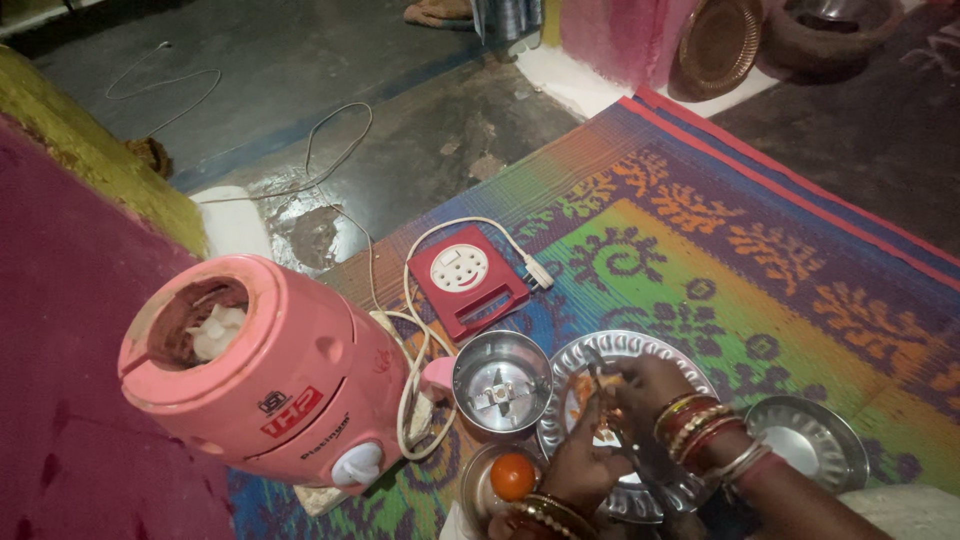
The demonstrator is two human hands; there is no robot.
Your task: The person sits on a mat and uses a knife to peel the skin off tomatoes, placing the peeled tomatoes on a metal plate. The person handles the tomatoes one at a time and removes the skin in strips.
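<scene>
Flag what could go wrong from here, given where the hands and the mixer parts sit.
1. Both hands, left hand and right hand, work food over the steel plate right beside the open grinder jar, whose blade lies exposed; a slip could likely meet it.
2. The white cord loops on the mat between the pink mixer base and the jar; a snag might tip either.
3. The tomato may roll off its small dish.

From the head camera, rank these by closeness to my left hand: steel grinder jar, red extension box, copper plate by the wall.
Measured from the left hand:
1. Steel grinder jar, just up-left.
2. Red extension box, farther up on the mat.
3. Copper plate, leaning at the far wall.
</scene>
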